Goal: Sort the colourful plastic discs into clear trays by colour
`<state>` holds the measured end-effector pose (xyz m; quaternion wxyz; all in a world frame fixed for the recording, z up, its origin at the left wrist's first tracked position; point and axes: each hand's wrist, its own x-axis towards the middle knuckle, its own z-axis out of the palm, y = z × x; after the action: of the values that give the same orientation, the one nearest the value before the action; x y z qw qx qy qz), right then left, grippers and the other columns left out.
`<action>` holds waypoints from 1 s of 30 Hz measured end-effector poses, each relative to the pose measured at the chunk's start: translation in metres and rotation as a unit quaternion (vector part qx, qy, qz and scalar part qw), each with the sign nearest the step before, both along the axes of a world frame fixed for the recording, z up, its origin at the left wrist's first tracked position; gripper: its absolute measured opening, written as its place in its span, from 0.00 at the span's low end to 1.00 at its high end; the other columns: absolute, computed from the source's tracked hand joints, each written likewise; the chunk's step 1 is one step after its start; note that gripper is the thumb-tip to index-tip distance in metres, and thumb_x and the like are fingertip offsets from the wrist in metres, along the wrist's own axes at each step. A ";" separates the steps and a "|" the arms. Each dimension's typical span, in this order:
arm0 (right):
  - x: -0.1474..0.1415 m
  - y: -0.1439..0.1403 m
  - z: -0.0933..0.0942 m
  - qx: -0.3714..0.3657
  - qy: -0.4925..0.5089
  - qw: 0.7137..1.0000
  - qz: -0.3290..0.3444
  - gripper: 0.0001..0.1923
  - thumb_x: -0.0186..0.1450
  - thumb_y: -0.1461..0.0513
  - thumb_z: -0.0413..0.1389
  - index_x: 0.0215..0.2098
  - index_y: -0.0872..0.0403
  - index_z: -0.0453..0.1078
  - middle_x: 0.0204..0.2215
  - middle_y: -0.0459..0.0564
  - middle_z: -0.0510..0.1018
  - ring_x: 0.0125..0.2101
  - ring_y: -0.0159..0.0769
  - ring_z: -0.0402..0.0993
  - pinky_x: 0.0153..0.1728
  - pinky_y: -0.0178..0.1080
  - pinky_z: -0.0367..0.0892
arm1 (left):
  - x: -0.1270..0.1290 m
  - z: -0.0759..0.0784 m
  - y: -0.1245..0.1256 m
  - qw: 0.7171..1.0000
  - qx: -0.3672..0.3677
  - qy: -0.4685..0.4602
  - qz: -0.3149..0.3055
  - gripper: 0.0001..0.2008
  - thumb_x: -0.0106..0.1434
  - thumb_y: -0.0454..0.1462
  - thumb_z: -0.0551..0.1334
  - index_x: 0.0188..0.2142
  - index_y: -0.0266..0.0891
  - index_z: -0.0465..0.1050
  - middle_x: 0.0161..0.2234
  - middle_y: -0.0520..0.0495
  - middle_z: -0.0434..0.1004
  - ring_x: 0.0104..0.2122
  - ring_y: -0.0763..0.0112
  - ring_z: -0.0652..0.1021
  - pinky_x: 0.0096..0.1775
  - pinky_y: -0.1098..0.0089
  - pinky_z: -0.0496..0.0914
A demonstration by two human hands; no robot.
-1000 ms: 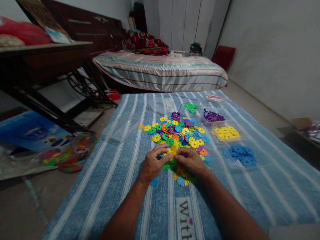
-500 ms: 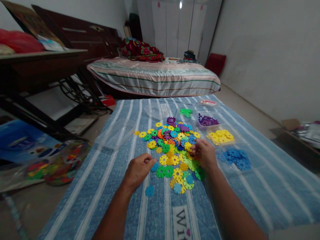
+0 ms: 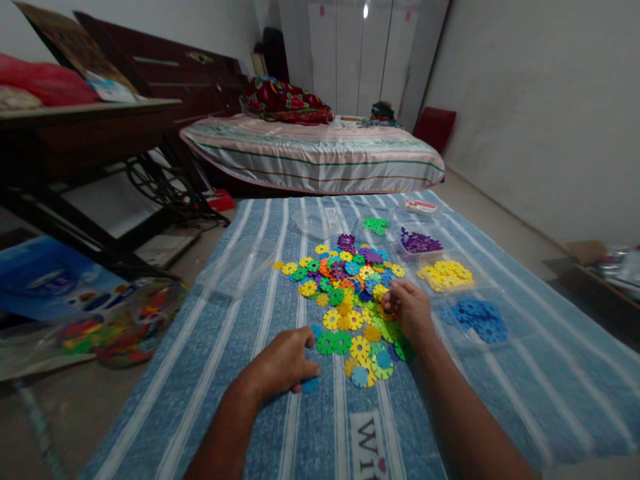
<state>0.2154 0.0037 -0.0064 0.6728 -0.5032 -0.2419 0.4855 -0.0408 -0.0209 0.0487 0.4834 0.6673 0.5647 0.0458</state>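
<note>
Low over the striped cloth, my left hand point(image 3: 285, 360) has its thumb and forefinger apart. Its thumb side overlaps a blue notched disc point(image 3: 311, 385), which lies at the near left of the pile. A pile of notched plastic discs point(image 3: 345, 320) in yellow, green, blue, orange and purple spreads in front of me. At the pile's right edge, my right hand point(image 3: 411, 312) has its fingers curled together beside yellow and lime discs. Whatever its fingertips hold, if anything, is hidden.
Clear boxes stand to the right, with blue discs point(image 3: 480, 321), yellow discs point(image 3: 445, 275), purple pieces point(image 3: 420, 240) and green pieces point(image 3: 375, 226). A transparent lid point(image 3: 235, 270) lies left. Beyond is a bed point(image 3: 320, 153); a sewing-machine table point(image 3: 90, 110) stands at left.
My left hand has moved down toward the near blue disc and spread its thumb and forefinger. My right hand stays at the pile's right edge. The whole view has shifted slightly.
</note>
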 end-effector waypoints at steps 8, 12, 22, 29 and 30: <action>0.002 -0.001 -0.002 0.004 0.004 1.000 0.024 0.20 0.47 0.52 0.68 0.29 0.55 0.71 0.17 0.44 0.76 0.14 0.27 0.68 0.16 0.29 0.60 | 0.017 0.001 -0.002 0.997 0.012 -0.051 -0.052 0.13 0.45 0.35 0.61 0.34 0.39 0.69 0.24 0.55 0.73 0.23 0.74 0.73 0.24 0.76 0.62; 0.002 -0.001 -0.001 0.001 0.004 1.000 0.031 0.20 0.47 0.52 0.69 0.30 0.55 0.71 0.17 0.44 0.76 0.15 0.27 0.68 0.16 0.29 0.61 | 0.014 -0.002 0.003 0.995 0.060 -0.084 0.003 0.11 0.51 0.41 0.61 0.34 0.38 0.69 0.24 0.54 0.71 0.22 0.73 0.73 0.24 0.74 0.64; -0.001 -0.002 0.003 -0.002 -0.013 1.000 0.029 0.20 0.46 0.52 0.68 0.29 0.55 0.71 0.16 0.44 0.75 0.14 0.28 0.68 0.15 0.29 0.60 | 0.014 -0.014 0.010 0.972 0.218 0.086 0.032 0.06 0.58 0.39 0.58 0.28 0.39 0.69 0.21 0.52 0.70 0.24 0.70 0.73 0.29 0.72 0.59; 0.001 0.000 -0.003 0.002 -0.021 0.999 0.039 0.20 0.48 0.51 0.68 0.30 0.55 0.71 0.17 0.44 0.76 0.15 0.28 0.69 0.16 0.29 0.61 | 0.027 -0.024 0.005 0.968 0.248 0.032 -0.024 0.08 0.59 0.38 0.56 0.25 0.40 0.69 0.22 0.52 0.70 0.26 0.70 0.72 0.30 0.72 0.60; 0.001 -0.001 -0.004 0.002 -0.021 0.999 0.038 0.20 0.47 0.51 0.68 0.30 0.55 0.71 0.17 0.44 0.76 0.15 0.29 0.69 0.16 0.30 0.61 | 0.027 -0.026 0.006 0.968 0.249 0.029 -0.014 0.08 0.59 0.39 0.56 0.25 0.40 0.69 0.22 0.52 0.70 0.26 0.70 0.72 0.30 0.72 0.61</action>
<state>0.2167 0.0032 -0.0100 0.6494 -0.5027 -0.2761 0.4994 -0.0135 -0.0153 0.0228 0.2865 0.7752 0.5400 0.1592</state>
